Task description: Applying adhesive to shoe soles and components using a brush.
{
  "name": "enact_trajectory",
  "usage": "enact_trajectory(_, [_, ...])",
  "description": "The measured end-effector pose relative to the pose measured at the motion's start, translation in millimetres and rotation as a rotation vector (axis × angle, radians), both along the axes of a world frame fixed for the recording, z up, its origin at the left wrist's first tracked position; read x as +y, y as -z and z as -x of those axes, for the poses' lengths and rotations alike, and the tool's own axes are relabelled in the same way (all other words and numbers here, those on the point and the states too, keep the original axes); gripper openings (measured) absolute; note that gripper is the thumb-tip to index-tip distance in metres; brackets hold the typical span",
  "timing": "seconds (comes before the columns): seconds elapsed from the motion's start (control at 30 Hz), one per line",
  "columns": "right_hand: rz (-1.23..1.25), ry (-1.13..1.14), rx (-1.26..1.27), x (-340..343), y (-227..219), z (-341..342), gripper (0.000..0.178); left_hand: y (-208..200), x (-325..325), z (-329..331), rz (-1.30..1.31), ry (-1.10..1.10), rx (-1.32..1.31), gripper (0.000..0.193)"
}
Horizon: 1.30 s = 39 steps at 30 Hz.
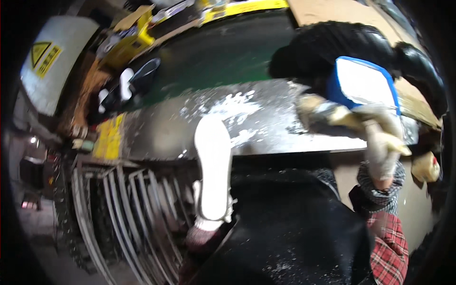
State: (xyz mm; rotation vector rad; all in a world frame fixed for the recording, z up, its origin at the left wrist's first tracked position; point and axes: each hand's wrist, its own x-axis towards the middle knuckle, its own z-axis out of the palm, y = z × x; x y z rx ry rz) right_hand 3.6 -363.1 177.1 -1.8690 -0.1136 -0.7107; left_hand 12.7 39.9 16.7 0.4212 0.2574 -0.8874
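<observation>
My left hand [228,214], in a whitish glove, is wrapped around a white shoe sole [213,152] from below. The sole's broad white face is turned up, its far end over the edge of the metal plate [161,128]. Most of that hand is hidden beneath the sole; only fingertips show along its sides. My right hand [380,142], also gloved, is closed on the pale handle of a brush [349,118], slightly blurred. The brush's bristles point left above the plate. Just beyond that hand stands a blue tub [335,90] of white paste.
White smears [232,109] cover part of the plate. Behind it runs a dark green belt [213,61], with dark shoe pieces and white soles [126,84] at its left. Black plastic-wrapped bundles [337,45] lie at the back right. A metal rack [128,204] stands at lower left.
</observation>
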Motion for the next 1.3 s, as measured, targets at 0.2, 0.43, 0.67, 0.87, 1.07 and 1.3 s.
enact_trajectory(0.2, [0.037, -0.611, 0.029, 129.3, 54.3, -115.9, 0.021, 42.2, 5.6, -4.1, 0.309, -0.130, 0.015, 0.082])
enact_trajectory(0.43, [-0.102, -0.703, 0.412, 97.7, 60.8, -88.7, 0.020, 48.3, -4.1, -3.7, 0.600, -0.188, 0.067, 0.082])
enact_trajectory(0.67, [-0.087, -0.566, 0.313, 135.3, 22.0, -150.8, 0.018, 37.5, -0.9, -20.5, 0.463, -0.101, -0.092, 0.074])
enact_trajectory(0.87, [0.340, -1.123, 0.061, 145.2, 9.7, -89.5, 0.016, -6.6, -15.1, -22.7, 0.611, -0.277, 0.468, 0.070])
enact_trajectory(1.07, [-0.047, -0.876, 0.514, 145.2, 17.4, -74.7, 0.013, -2.3, -29.6, -24.3, 0.584, -0.334, 0.094, 0.071])
enact_trajectory(1.3, [-0.026, -0.956, 0.503, 98.1, 37.4, -45.8, 0.024, -0.5, -24.7, -24.9, 0.696, -0.180, -0.082, 0.067])
